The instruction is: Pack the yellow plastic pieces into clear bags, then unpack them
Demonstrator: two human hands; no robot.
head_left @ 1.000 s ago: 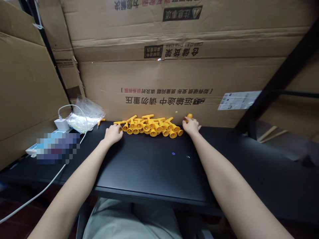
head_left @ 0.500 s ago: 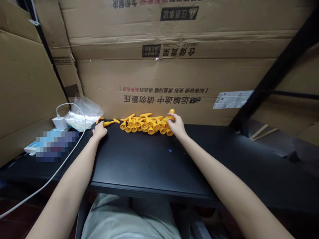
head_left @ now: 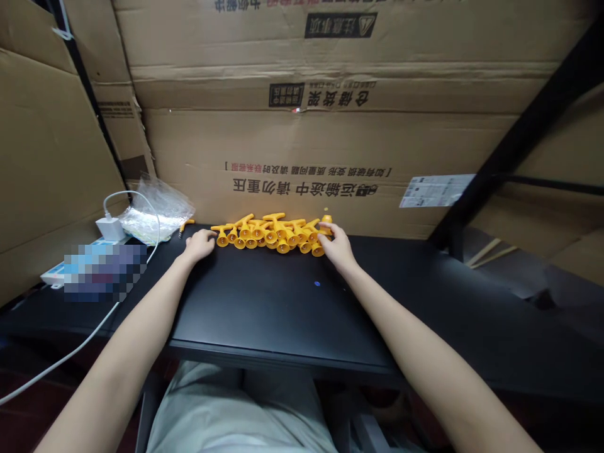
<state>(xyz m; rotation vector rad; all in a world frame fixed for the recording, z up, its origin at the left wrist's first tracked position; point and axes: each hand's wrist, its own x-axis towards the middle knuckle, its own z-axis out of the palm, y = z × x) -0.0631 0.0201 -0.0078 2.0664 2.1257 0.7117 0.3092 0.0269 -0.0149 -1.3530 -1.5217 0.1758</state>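
Note:
A row of several yellow plastic pieces (head_left: 282, 238), each with a bell-shaped cup and a T-shaped handle, lies along the back of the black table. My left hand (head_left: 201, 245) rests at the row's left end, its bent fingertips against the leftmost yellow piece (head_left: 222, 237); its grip looks loose. At the right end, my right hand (head_left: 338, 248) has thumb and fingers apart, touching the outer pieces near an upright yellow piece (head_left: 327, 219). Left of my left hand lies a small orange-handled tool with a metal tip (head_left: 185, 225).
Cardboard (head_left: 264, 138) stands behind the row. At the left are a clear plastic bag (head_left: 153, 211), a white charger (head_left: 109, 228) with a cable (head_left: 101, 325), and a blurred-out item (head_left: 106, 270). A black metal post (head_left: 514, 132) slants at the right.
My left hand has moved right, and the yellow piece it held now lies at the row's left end. The orange-handled tool is uncovered. My right hand stays at the right end.

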